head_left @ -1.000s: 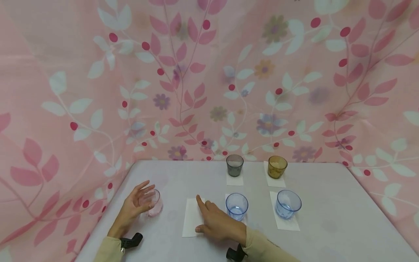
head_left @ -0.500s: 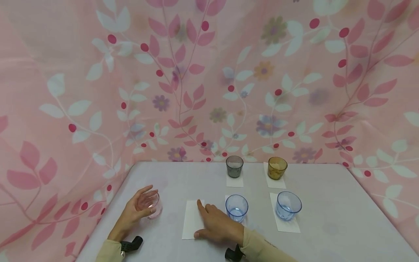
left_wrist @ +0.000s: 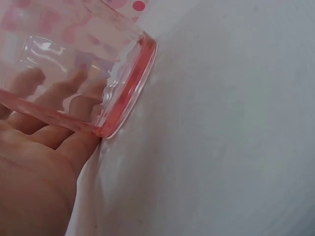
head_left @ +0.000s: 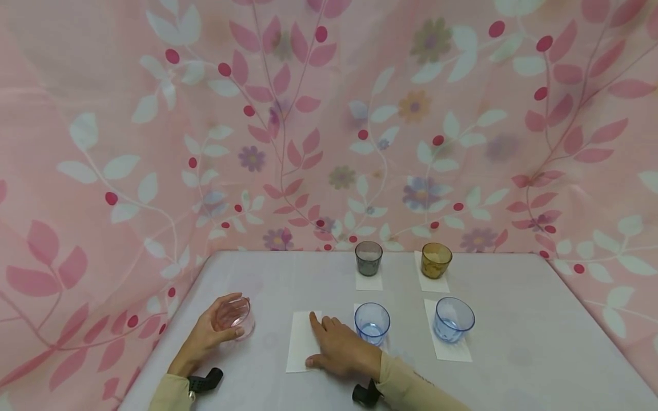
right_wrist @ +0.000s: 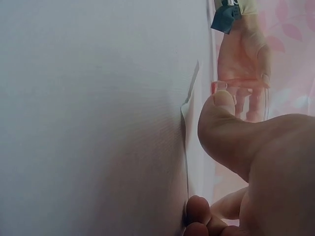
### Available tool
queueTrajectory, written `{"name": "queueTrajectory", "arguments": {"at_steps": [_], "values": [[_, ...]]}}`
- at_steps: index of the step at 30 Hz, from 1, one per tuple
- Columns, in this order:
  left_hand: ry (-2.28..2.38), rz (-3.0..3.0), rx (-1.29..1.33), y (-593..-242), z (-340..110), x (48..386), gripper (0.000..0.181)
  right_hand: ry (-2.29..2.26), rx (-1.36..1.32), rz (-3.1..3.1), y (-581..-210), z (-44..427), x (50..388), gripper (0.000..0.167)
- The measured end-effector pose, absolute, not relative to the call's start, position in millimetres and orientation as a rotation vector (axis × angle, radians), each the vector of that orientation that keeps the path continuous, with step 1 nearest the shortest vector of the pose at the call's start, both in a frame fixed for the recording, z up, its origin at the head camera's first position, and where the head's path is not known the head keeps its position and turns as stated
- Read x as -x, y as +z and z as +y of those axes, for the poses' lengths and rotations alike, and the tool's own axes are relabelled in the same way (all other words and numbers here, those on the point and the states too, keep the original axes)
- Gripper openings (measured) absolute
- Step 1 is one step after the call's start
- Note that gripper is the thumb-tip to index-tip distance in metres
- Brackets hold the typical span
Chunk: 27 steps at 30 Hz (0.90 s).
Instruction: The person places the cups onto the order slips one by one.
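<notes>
A pink glass (head_left: 248, 326) stands at the left of the table, and my left hand (head_left: 208, 331) grips its side with fingers and thumb curled round it. In the left wrist view the glass (left_wrist: 64, 83) shows its thick pink base close to the white cloth; whether it touches cannot be told. My right hand (head_left: 339, 348) rests on a white paper napkin (head_left: 300, 342), index finger stretched to its far edge and thumb near its lower right side. Seen from the right wrist, the thumb (right_wrist: 221, 128) sits above the napkin (right_wrist: 194, 142), which lifts slightly at one edge.
A blue glass (head_left: 372, 323) stands on paper just right of my right hand. Another blue glass (head_left: 453, 321) is farther right on its own napkin. Behind them stand a grey glass (head_left: 368, 260) and an amber glass (head_left: 436, 261). A floral curtain (head_left: 329, 125) hangs behind the table.
My left hand's fingers have closed round the pink glass, where they were spread beside it a second ago. The right hand has barely shifted on the napkin.
</notes>
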<state>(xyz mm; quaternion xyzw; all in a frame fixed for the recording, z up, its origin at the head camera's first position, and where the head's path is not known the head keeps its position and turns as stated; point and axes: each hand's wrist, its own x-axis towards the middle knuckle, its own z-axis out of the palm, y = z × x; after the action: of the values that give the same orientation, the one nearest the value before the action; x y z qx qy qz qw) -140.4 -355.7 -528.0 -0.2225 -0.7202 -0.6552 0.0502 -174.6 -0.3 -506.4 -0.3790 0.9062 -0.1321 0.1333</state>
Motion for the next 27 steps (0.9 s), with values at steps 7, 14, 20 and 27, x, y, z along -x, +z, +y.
{"name": "queueTrajectory", "arguments": {"at_steps": [7, 14, 20, 27], "values": [[-2.000, -2.227, 0.669, -530.2, -360.0, 141.0, 0.074, -0.416, 1.022, 2.585, -503.4, -1.4, 174.6, 0.102], [-1.965, -2.261, 0.641, -530.8, -361.4, 142.1, 0.073, -0.413, 1.002, 2.577, -499.5, -0.3, 175.4, 0.103], [-1.971, -2.253, 0.647, -529.6, -360.0, 141.9, 0.072, -0.402, 1.023, 2.576, -498.0, 0.1, 175.6, 0.099], [-1.972, -2.261, 0.631, -531.0, -359.8, 140.3, 0.071, -0.390, 1.040, 2.592, -500.8, 0.0, 176.0, 0.100]]}}
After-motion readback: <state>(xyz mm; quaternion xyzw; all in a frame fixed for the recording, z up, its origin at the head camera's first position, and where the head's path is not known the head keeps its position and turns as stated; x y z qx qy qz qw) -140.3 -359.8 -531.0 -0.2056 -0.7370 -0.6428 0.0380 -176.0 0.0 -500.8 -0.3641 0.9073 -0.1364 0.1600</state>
